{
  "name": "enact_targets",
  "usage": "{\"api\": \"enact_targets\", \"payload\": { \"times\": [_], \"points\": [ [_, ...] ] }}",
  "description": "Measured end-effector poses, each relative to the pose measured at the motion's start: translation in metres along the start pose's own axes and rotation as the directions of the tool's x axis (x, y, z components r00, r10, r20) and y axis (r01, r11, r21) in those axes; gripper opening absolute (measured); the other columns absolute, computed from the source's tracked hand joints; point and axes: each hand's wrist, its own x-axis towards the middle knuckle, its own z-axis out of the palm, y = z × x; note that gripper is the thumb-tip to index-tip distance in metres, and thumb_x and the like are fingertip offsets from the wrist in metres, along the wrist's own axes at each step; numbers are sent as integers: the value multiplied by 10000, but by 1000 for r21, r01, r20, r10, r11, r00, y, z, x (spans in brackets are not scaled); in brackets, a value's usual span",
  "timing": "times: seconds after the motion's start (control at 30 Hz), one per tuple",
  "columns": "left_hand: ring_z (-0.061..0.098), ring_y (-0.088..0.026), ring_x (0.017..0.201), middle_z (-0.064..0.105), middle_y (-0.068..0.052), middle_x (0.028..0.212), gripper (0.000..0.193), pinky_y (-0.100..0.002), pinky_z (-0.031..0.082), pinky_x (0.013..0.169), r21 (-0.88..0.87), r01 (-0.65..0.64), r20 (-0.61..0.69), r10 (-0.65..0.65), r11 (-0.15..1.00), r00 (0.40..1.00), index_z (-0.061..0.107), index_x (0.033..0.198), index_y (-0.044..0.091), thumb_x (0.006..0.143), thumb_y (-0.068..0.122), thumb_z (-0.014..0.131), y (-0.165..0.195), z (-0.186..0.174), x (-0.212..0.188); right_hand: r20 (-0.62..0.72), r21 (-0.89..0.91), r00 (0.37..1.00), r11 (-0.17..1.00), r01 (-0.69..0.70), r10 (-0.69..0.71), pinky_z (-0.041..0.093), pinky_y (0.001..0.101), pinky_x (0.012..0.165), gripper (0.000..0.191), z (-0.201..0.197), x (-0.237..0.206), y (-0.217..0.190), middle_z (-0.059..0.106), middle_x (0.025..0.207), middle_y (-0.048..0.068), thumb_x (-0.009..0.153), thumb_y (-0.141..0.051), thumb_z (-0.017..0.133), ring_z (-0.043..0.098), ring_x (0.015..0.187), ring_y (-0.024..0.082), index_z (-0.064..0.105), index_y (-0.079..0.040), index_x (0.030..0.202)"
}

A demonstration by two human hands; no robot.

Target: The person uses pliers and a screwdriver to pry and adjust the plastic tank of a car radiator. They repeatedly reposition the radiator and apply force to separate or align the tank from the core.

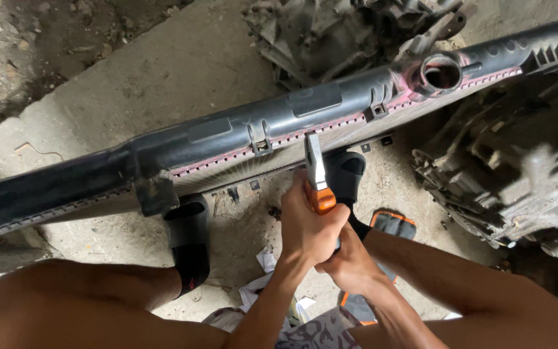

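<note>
A long car radiator (227,139) with a black plastic top tank stands on edge across the view, with a round hose neck (442,72) towards its right. Pliers (315,165) with orange handles point up at the pink-stained crimped seam under the tank, their metal jaws touching it. My left hand (306,226) wraps around the orange handles. Just below and right of it, my right hand (351,264) is clasped around the lower part of the handles and against my left hand. My feet in black sandals (188,239) rest by the radiator's base.
A greasy gearbox casing (518,187) lies on the right, close to the radiator. More metal engine parts (350,32) are piled behind it at the top. An orange-and-black pouch (392,223) and crumpled paper scraps (266,260) lie on the concrete floor (163,77).
</note>
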Motion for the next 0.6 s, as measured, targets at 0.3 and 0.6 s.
{"api": "enact_targets", "payload": {
  "times": [0.3,0.6],
  "points": [
    [614,-132,631,565,-29,700,340,-295,533,609,-31,-50,129,53,998,990,506,1058,23,763,44,673,-6,-1,8,121,-72,986,991,-109,117,579,384,761,846,-17,3,-11,669,1168,165,708,12,733,687,944,242,377,-25,1475],
    [713,-170,713,704,-72,777,340,-309,594,698,-31,-151,165,154,988,974,500,1016,27,751,61,709,-24,-1,21,104,-162,950,938,307,-294,477,370,998,769,-16,26,12,634,1279,168,687,52,814,585,1214,251,489,32,1383]
  ]
}}
